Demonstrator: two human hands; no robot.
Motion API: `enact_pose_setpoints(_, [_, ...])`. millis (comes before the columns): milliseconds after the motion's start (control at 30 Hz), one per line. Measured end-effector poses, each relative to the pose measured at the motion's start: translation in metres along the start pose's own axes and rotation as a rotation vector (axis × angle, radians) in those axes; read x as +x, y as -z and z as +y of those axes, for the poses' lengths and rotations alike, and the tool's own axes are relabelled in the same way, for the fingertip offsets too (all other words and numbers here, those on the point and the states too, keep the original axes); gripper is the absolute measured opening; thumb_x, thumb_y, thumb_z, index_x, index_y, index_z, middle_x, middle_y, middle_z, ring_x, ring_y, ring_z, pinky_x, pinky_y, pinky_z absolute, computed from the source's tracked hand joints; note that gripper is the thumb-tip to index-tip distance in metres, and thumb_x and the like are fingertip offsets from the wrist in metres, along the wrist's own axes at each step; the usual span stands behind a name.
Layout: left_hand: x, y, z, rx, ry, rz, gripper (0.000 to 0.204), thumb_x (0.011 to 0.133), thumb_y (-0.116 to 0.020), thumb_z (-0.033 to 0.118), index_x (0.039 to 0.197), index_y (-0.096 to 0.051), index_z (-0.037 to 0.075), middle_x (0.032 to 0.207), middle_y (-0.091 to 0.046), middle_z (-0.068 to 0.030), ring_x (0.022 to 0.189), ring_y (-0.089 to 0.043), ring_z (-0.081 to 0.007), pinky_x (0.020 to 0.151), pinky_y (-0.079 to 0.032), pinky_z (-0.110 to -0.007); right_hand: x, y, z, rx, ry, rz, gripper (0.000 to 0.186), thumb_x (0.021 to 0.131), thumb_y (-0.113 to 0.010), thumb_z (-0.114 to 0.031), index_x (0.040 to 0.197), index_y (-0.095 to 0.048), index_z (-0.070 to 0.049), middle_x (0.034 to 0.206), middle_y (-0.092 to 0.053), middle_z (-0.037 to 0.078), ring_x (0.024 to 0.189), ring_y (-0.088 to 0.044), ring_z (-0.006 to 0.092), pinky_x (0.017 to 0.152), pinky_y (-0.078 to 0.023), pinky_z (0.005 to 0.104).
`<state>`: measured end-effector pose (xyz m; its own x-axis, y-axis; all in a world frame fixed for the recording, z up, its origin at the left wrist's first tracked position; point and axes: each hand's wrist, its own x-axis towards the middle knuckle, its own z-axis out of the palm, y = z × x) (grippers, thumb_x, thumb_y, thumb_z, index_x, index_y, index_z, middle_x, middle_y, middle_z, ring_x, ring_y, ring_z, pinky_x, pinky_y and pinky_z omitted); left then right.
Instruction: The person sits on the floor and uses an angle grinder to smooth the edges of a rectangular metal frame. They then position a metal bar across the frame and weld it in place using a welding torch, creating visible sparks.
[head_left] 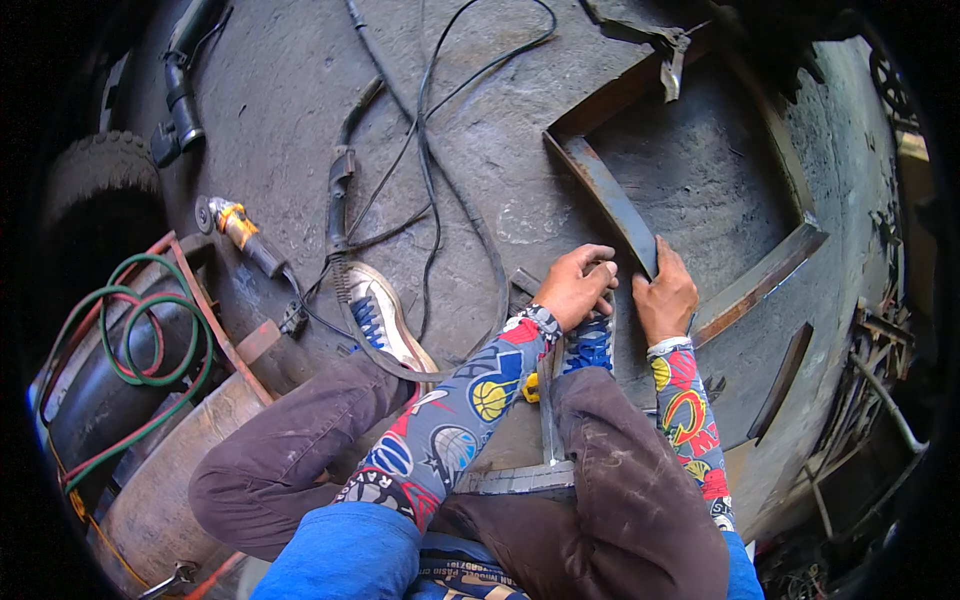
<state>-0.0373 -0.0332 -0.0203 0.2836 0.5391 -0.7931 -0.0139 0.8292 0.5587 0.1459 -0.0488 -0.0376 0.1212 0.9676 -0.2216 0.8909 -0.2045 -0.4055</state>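
Observation:
My right hand (667, 298) is closed round the near end of a steel angle bar (612, 205). The bar slants from a rusty corner at the far side down to my fingers. It is one side of a steel frame (765, 275) lying on the floor. My left hand (577, 288) is beside that end, above my shoe. Its fingers are curled together, and whatever they hold is hidden. A short dark metal piece (524, 281) shows just left of it. Below my left forearm, a thin metal bar (549, 425) runs down to a grey metal strip (515, 479) between my legs.
An angle grinder (240, 228) lies at the left on the concrete floor. Nearer are a welding gun (340, 190) and looping cables (428, 150). Red and green hoses (150, 375) coil over a cylinder at left. A loose steel strip (782, 382) and scrap metal (885, 400) lie at right.

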Motion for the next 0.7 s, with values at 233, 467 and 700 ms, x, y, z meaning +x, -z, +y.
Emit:
enact_pose_setpoints(233, [-0.033,0.042,-0.022,-0.074,-0.028,0.268,0.028,0.107,-0.054,0.026,0.124,-0.063,0.006,0.096,-0.072,-0.0061,0.067,-0.069,-0.0115,0.055,-0.050,-0.025,0.015,-0.002,-0.024,-0.110,0.146,0.100,0.062,0.078,-0.075,-0.015,0.137,-0.060,-0.005,0.122,-0.066,0.018,0.107,-0.066,0.0398,0.093,-0.054,0.0475])
enact_pose_setpoints(467, [-0.053,0.075,-0.078,0.158,-0.041,0.498,0.020,0.101,-0.061,0.017,0.108,-0.067,-0.001,0.087,-0.072,-0.0080,0.068,-0.068,-0.0136,0.063,-0.056,-0.030,0.025,-0.003,-0.040,-0.111,0.204,0.035,0.058,0.084,-0.070,-0.015,0.141,-0.060,-0.007,0.124,-0.068,0.017,0.110,-0.068,0.0395,0.096,-0.054,0.0447])
enact_pose_setpoints(700, [-0.061,0.084,-0.108,0.385,-0.182,0.484,0.023,0.100,-0.063,0.020,0.110,-0.067,0.000,0.086,-0.073,-0.0087,0.069,-0.070,-0.0154,0.064,-0.056,-0.031,0.030,-0.016,-0.038,-0.130,0.182,0.072,0.061,0.076,-0.068,-0.014,0.135,-0.060,-0.003,0.117,-0.069,0.020,0.103,-0.067,0.0408,0.088,-0.055,0.0497])
